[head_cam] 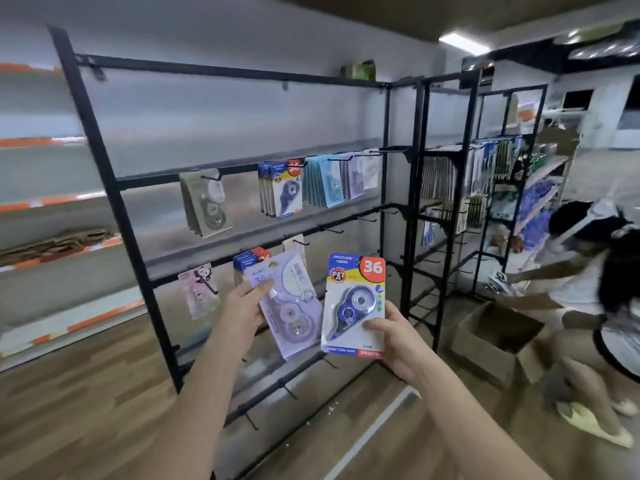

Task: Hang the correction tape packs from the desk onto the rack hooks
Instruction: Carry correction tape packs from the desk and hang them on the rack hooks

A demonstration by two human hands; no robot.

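My left hand [244,304] grips a pale purple correction tape pack [289,306] by its left edge, tilted, in front of the black rack [117,188]. My right hand [394,337] pinches a blue and yellow pack marked 36 [355,299] at its lower right corner and holds it upright. Both packs are held in the air just before the rack's lower hook row. On the middle bar hang grey packs [206,206], blue packs [282,188] and light blue packs [325,185]. On the lower bar hang a pink pack [199,289] and blue packs [251,259] behind my left hand.
Several bare hooks [363,218] stick out along the right of the lower bars. A second black rack [446,188] with hanging goods stands to the right. A person [588,282] bends over an open cardboard box [498,344] on the wooden floor. White shelves [52,202] line the left wall.
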